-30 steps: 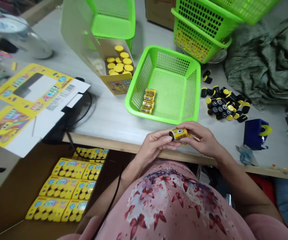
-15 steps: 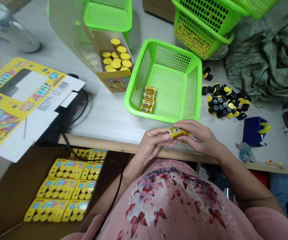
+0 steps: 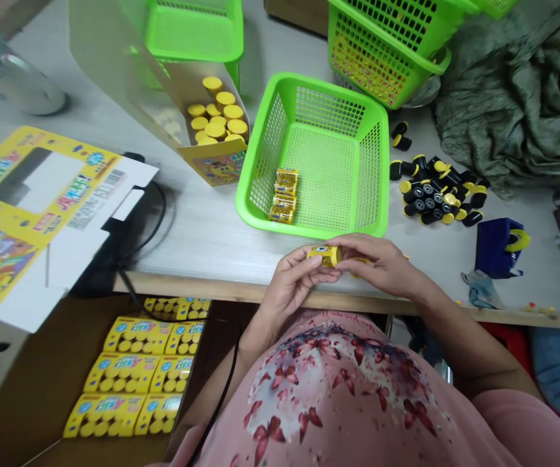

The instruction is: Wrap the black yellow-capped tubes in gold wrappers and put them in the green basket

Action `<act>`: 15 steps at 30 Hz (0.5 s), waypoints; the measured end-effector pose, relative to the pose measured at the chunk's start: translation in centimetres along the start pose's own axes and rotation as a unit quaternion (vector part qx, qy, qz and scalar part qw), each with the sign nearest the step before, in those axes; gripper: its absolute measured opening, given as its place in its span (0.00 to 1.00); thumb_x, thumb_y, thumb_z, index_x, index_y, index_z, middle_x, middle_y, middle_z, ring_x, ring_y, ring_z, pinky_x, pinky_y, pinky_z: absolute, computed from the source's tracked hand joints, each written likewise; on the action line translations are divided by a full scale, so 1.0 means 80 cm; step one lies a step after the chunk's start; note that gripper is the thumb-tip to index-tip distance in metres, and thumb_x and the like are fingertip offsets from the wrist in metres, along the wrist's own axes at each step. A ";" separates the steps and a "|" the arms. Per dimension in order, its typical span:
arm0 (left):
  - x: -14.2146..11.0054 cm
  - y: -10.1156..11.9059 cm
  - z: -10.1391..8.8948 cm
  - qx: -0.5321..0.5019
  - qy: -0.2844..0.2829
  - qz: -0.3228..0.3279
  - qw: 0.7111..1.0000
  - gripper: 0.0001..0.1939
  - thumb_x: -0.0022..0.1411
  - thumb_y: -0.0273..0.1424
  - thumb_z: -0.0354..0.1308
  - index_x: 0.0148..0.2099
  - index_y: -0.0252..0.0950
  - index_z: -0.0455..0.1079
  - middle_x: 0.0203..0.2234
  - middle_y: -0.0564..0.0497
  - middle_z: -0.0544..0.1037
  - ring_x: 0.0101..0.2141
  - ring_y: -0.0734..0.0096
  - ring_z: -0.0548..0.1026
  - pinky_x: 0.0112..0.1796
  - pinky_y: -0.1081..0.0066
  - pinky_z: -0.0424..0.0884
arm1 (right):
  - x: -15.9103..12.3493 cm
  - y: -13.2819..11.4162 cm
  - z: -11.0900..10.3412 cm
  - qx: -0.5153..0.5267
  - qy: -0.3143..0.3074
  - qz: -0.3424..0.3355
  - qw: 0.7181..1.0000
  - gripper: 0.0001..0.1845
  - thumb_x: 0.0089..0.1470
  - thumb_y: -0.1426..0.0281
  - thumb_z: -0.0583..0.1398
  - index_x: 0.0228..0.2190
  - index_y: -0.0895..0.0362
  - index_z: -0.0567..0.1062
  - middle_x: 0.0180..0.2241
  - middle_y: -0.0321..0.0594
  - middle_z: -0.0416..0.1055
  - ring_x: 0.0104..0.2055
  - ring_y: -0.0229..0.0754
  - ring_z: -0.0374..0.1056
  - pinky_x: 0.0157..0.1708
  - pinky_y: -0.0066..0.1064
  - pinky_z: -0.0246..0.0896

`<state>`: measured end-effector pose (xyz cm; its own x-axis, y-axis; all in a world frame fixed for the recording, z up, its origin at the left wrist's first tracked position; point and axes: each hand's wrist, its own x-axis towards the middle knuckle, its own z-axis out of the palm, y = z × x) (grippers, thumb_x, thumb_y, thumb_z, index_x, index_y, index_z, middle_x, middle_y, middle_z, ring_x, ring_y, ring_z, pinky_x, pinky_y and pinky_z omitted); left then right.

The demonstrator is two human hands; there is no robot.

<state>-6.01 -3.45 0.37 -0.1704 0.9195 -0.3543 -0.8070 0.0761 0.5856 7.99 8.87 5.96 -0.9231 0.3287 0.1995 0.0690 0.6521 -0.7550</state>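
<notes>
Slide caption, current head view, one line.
Left hand and right hand hold a yellow cylinder near a green basket, with black-and-yellow cylinders heaped to its right.

One head-worn camera is looking forward and steeply down, the wearer's pink shirt [image 3: 338, 402] is filling the bottom centre, the left hand [image 3: 290, 279] and right hand [image 3: 384, 264] are showing close by just below mid-frame, the worktop [image 3: 199, 230] is receding toward the top edge

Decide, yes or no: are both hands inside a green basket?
No, the left hand and right hand hold a small yellow cylinder in front of the nearest green basket.
</notes>
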 end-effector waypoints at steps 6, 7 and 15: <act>-0.002 0.000 0.004 0.003 -0.022 -0.007 1.000 0.15 0.47 0.33 0.72 0.36 0.31 0.75 0.26 0.49 0.83 0.25 0.65 0.82 0.31 0.71 0.80 | -0.009 0.014 0.000 0.123 0.024 0.051 0.991 0.13 0.62 0.69 0.60 0.46 0.52 0.79 0.45 0.38 0.79 0.46 0.37 0.75 0.49 0.32 0.72; -0.003 0.000 0.005 0.004 -0.021 -0.006 1.000 0.16 0.47 0.33 0.72 0.36 0.31 0.75 0.26 0.49 0.83 0.25 0.65 0.82 0.31 0.70 0.80 | -0.010 0.015 0.002 0.139 0.031 0.057 0.988 0.12 0.61 0.69 0.60 0.45 0.51 0.79 0.44 0.38 0.80 0.46 0.37 0.75 0.48 0.32 0.72; -0.002 -0.001 0.011 0.032 -0.004 -0.002 0.999 0.17 0.46 0.33 0.72 0.38 0.31 0.76 0.26 0.48 0.83 0.25 0.64 0.81 0.30 0.69 0.80 | -0.014 0.018 0.002 0.188 0.041 0.104 0.976 0.11 0.59 0.65 0.62 0.43 0.51 0.81 0.42 0.37 0.80 0.43 0.38 0.76 0.46 0.32 0.73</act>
<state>-5.41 -3.27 0.98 -0.1626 0.9223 -0.3506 -0.7698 0.1037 0.6299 9.07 9.35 4.54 -0.8698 0.4903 0.0553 0.0936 0.2739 -0.9572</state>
